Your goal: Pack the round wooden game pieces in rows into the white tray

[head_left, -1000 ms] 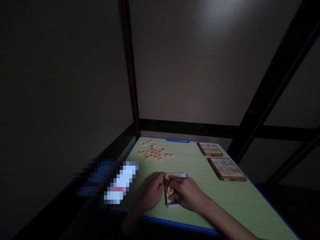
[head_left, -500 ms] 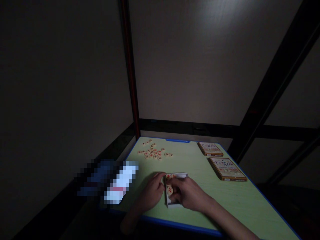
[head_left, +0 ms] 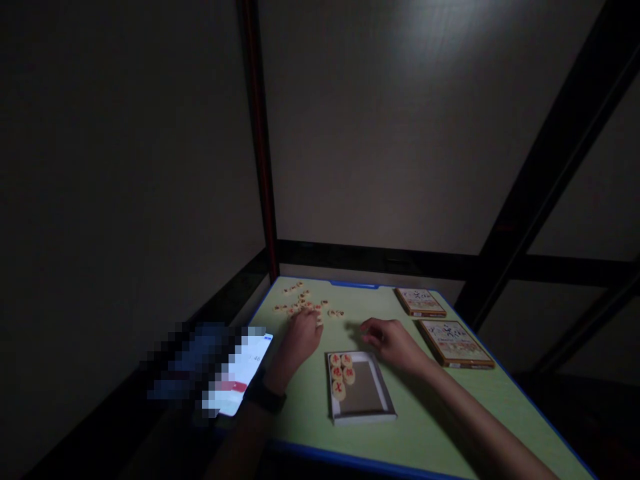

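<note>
An open shallow box (head_left: 390,403) with a white rim lies near the front of the green table (head_left: 425,433). Several round pieces with red characters (head_left: 339,390) lie face up along its left side. My left hand (head_left: 303,337) reaches over the scattered round pieces (head_left: 334,313) at the back left; its fingertips are among them, and whether they grip one is hidden. Above the table, just behind the box's right side, hovers my right hand (head_left: 380,337), fingers curled but apart, holding nothing visible.
Two flat printed boxes (head_left: 421,301), (head_left: 455,341) lie along the table's right side. At the left edge stands a lit phone (head_left: 250,373), partly pixelated. Dark-framed walls rise behind and to the left.
My left hand has left the box's side and moved up to the scattered pieces. My right hand has come out of the box and moved back, uncovering the pieces inside.
</note>
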The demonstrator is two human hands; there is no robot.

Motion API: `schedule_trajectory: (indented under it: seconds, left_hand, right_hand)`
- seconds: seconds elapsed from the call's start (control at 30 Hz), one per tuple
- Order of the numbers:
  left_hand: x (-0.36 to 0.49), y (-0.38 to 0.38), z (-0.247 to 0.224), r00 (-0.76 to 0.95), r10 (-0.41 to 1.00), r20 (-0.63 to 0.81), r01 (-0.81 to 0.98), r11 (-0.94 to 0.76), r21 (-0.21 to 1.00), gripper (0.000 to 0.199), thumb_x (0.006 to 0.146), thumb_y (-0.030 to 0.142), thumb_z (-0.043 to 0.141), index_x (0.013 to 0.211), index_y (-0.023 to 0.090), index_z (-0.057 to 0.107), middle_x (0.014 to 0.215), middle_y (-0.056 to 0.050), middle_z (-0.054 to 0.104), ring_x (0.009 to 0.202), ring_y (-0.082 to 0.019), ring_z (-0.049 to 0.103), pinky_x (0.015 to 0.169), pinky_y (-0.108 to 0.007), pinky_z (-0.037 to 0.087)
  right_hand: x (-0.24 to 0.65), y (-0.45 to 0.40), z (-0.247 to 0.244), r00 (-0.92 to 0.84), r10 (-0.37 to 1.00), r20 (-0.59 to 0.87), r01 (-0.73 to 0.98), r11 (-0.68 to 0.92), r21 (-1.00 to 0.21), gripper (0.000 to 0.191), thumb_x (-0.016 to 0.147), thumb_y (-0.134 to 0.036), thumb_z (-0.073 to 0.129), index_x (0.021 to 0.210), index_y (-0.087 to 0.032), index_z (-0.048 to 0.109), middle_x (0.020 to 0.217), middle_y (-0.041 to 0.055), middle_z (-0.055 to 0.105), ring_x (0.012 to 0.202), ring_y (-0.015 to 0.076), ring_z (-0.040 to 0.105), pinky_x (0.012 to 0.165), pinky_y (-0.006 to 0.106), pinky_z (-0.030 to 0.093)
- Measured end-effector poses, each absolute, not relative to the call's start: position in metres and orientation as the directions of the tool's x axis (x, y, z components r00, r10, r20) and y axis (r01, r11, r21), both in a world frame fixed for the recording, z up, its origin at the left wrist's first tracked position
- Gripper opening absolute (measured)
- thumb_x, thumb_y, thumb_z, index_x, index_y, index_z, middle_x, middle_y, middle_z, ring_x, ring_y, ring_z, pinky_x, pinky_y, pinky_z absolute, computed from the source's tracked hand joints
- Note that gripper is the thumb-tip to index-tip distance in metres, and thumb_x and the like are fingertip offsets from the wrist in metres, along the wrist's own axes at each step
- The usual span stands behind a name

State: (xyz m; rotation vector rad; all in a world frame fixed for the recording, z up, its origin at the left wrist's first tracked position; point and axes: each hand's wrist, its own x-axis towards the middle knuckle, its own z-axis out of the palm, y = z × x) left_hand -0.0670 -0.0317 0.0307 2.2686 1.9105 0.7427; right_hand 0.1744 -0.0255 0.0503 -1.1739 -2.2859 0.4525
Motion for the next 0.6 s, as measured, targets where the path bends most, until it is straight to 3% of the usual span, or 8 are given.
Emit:
schedule_trajectory:
  seconds: [0.1,0.33,0.43,0.6]
  left_hand:
    - [-0.067,-0.02,0.031,0.105,0.96,0.26,0.938,-0.183,0.295,0.023,0.088,0.015,0.059,0.109,0.013,0.068,0.122,-0.013,0.067,0.122,-0.023,0.058,0.11,-0.034,0.041]
    - [-0.071,-0.016,0.03,0.022,0.973,0.229,0.962,-0.082,0.259,0.024,0.086,0.019,0.067,0.109,0.013,0.067,0.12,-0.013,0.061,0.116,-0.023,0.058,0.103,-0.032,0.042]
    - [-0.076,-0.016,0.026,-0.046,0.977,0.207,0.966,-0.01,0.259,0.02,0.087,0.02,0.067,0.106,0.013,0.067,0.117,-0.013,0.06,0.112,-0.023,0.059,0.098,-0.031,0.044]
    - [-0.079,-0.017,0.017,-0.047,0.983,0.178,0.967,0.0,0.256,0.015,0.092,0.017,0.057,0.102,0.014,0.069,0.126,-0.015,0.056,0.11,-0.022,0.061,0.096,-0.031,0.045]
  right_hand:
    - [0.163,-0.018,0.049,-0.535,0.798,0.277,0.63,0.596,-0.499,0.017,0.083,-0.015,0.059,0.092,-0.016,0.073,0.072,0.004,0.073,0.061,0.0152,0.061,0.059,0.024,0.04]
    - [0.125,0.023,0.058,-0.549,0.793,0.264,0.679,0.608,-0.411,0.027,0.077,-0.005,0.057,0.093,-0.015,0.076,0.081,0.0064,0.077,0.071,0.017,0.066,0.065,0.023,0.041]
    - [0.104,0.041,0.059,-0.586,0.78,0.218,0.701,0.623,-0.347,0.03,0.074,-0.002,0.055,0.089,-0.016,0.077,0.083,0.0061,0.077,0.074,0.0173,0.067,0.067,0.022,0.041]
    - [0.073,0.059,0.056,-0.678,0.726,0.117,0.699,0.686,-0.202,0.033,0.077,-0.007,0.057,0.099,-0.02,0.077,0.094,0.0065,0.078,0.085,0.0192,0.069,0.072,0.023,0.044]
